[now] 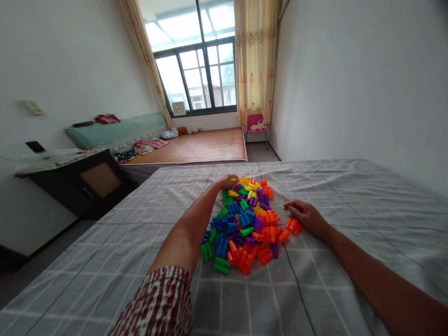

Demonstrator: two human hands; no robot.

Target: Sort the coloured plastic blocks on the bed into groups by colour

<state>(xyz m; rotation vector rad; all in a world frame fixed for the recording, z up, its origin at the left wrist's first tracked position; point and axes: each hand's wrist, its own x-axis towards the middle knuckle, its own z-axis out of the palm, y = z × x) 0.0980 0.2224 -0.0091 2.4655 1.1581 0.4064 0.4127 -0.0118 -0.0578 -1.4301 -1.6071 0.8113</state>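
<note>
A heap of plastic connector blocks (247,219) in green, blue, purple, yellow and orange lies on a grey checked cloth (217,308). My left hand (229,181) reaches to the far left end of the heap. Its fingers curl at a yellow block (236,180), with their tips partly hidden. To the right of the heap, my right hand (304,214) hovers low or rests on the cloth, fingers stretched towards the blocks with nothing visible in them. Just under it lies an orange block (293,226), slightly apart from the heap; whether the hand touches it I cannot tell.
Beyond the table's far edge is a low bed (210,145) with clothes (150,145) on it. A dark cabinet (94,184) stands at the left. Farther back are a pink chair (255,122) and a curtained window (210,79). A white wall (367,93) runs along the right.
</note>
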